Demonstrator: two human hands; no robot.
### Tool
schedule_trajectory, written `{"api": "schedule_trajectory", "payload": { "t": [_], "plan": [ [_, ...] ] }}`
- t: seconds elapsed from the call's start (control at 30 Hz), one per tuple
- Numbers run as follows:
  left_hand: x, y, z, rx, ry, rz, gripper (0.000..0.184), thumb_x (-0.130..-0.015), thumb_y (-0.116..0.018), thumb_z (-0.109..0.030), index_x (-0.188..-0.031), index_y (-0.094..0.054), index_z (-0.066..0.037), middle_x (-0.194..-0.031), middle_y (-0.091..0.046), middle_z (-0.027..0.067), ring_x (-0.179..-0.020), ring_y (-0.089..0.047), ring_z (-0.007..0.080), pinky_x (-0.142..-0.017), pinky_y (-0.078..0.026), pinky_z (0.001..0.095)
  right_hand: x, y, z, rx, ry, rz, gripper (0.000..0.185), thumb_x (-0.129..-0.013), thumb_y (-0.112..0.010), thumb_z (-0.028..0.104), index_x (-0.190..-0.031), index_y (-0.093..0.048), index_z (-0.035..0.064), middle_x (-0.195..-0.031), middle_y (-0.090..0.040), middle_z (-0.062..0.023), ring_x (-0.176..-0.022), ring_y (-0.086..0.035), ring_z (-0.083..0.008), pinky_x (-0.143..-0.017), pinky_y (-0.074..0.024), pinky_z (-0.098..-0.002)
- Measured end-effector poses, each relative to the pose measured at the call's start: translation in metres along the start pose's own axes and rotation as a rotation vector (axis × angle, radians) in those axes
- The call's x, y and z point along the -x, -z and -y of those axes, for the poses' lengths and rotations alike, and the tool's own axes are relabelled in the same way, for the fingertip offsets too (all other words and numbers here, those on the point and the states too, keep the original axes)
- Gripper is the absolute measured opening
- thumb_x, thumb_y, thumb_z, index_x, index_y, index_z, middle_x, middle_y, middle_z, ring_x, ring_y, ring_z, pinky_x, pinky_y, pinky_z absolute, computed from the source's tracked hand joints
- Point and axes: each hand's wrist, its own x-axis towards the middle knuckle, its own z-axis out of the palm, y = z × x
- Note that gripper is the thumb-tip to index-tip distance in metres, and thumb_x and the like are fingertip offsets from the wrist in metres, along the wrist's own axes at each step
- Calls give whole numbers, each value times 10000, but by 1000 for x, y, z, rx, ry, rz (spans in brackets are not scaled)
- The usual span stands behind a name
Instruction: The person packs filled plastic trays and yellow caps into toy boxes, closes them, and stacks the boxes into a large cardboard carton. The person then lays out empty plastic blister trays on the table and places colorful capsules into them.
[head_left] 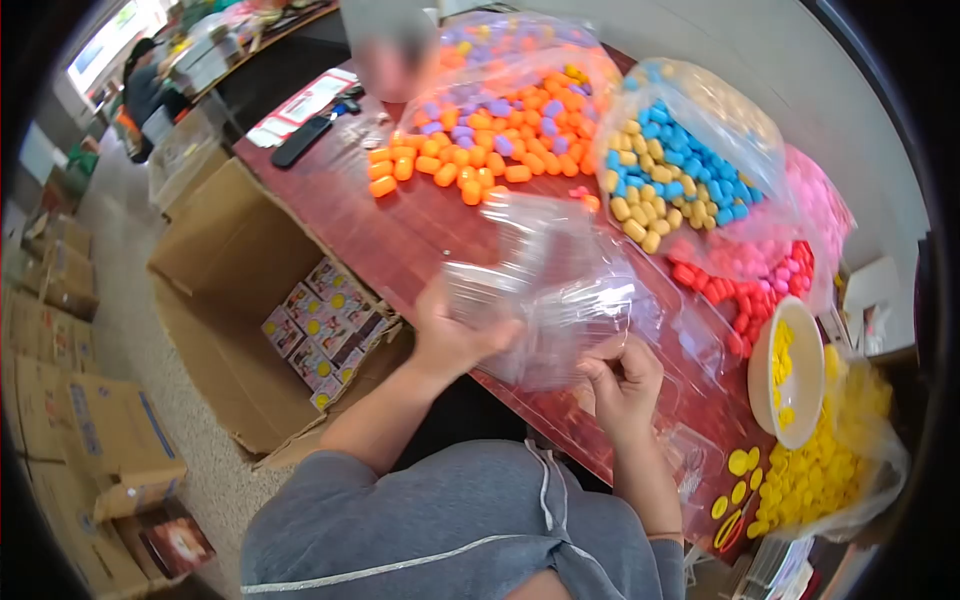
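Note:
My left hand (pixel 458 338) is closed around the left side of a bundle of clear plastic trays (pixel 545 310), held above the red table. The trays are blurred by motion, so their exact shape and number are hard to make out. At the lower right of the bundle, my right hand (pixel 625 382) has thumb and forefinger pinched at the edge of the clear plastic. Loose clear plastic pieces (pixel 700 340) lie on the table to the right of that hand.
Orange and purple capsules (pixel 480 150) spill from a bag at the back, beside blue and tan capsules (pixel 665 165) and red pieces (pixel 735 300). A bowl (pixel 800 390), yellow discs (pixel 830 470) and scissors (pixel 732 530) are right. An open carton (pixel 220 300) holds printed packs (pixel 325 330).

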Motion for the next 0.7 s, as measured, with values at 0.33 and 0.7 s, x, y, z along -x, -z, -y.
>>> {"api": "schedule_trajectory", "payload": {
  "t": [0.33,0.7],
  "plan": [
    [-126,180,24,472,58,-614,446,-957,-587,-417,-1225,-544,-63,-1084,-641,105,-904,-656,247,-787,-552,402,-2,42,-15,-630,76,-475,66,-944,-533,8,-937,-571,62,-868,-613,-39,-675,-482,-76,-634,-407,-179],
    [-202,305,160,-121,405,-768,515,-990,-472,-410,-1152,-583,66,-966,-653,176,-784,-651,284,-670,-550,377,16,38,-30,-624,-2,-293,59,-937,-554,12,-953,-565,68,-847,-605,-26,-683,-497,-80,-663,-409,-176]
  ]
}}
